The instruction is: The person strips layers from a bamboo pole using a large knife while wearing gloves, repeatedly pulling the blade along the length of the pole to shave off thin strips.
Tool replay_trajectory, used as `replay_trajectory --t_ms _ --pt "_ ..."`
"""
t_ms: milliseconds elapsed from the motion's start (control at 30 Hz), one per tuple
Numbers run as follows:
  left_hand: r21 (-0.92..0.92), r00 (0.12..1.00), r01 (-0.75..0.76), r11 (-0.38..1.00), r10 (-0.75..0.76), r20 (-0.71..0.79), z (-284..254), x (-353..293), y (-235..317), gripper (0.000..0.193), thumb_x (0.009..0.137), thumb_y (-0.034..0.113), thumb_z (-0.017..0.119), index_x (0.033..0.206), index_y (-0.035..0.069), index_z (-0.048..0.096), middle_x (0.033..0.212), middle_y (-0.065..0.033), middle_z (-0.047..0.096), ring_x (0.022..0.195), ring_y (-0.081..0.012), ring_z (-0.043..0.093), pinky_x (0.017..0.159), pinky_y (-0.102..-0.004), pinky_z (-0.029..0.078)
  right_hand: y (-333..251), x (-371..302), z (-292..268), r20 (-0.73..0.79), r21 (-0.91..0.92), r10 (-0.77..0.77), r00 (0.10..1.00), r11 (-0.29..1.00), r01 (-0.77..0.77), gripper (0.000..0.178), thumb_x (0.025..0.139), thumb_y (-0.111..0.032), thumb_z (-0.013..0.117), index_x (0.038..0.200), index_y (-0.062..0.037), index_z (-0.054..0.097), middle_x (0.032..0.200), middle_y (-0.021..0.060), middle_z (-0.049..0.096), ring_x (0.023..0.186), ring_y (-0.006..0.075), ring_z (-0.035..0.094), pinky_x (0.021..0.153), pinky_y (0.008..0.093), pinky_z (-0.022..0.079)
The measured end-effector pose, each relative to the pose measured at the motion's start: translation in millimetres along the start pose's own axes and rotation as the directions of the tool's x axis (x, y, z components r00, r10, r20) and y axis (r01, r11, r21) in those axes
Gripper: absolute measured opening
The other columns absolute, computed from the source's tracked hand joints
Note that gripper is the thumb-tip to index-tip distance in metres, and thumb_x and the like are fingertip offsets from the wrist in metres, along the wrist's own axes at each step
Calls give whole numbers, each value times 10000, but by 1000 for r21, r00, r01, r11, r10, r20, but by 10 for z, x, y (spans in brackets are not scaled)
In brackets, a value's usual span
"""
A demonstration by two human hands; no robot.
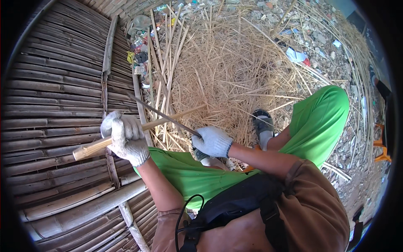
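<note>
Head view: my left hand (124,135) clenches a stick (92,149), seemingly for steadiness; my right hand (213,141) grips a dark tool (156,111) slanting between both.

Tool (150,107) across stick (156,123), left of centre
Bamboo panel (58,105) fills the frame's left; shavings (226,63) lie at upper centre, rubble (321,40) at upper right.

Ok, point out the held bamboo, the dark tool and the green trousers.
Held bamboo (155,123): head view, near its visible middle.
Dark tool (156,111): head view, along its shaft.
Green trousers (322,114): head view, on the right leg.
</note>
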State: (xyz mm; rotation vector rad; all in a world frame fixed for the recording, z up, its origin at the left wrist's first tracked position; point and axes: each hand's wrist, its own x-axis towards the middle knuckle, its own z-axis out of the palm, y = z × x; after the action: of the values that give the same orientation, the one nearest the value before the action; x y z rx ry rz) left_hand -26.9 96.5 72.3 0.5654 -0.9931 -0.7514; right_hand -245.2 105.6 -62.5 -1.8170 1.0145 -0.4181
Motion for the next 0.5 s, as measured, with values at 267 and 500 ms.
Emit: replay_trajectory --t_ms 267,500 --pt "3 997 4 1000 -3 -79 73 -3 36 284 931 78 682 1168 -76 649 570 50 353 448 -63 284 374 -235 220 -681 -17 -407 -332 241 -177 927 934 265 319 1025 -313 588 965 -25 711 754 184 701 633 382 694 617 461 555" --pt "-1 985 0 1000 0 -175 287 -25 -54 241 963 112 682 1136 -53 666 557 48 361 434 -59 304 357 -247 235 -100 120 -8 -60 -92 -13 998 996 7 452 1005 -401 542 841 -12 705 753 247 693 701 455 686 706 566 541"
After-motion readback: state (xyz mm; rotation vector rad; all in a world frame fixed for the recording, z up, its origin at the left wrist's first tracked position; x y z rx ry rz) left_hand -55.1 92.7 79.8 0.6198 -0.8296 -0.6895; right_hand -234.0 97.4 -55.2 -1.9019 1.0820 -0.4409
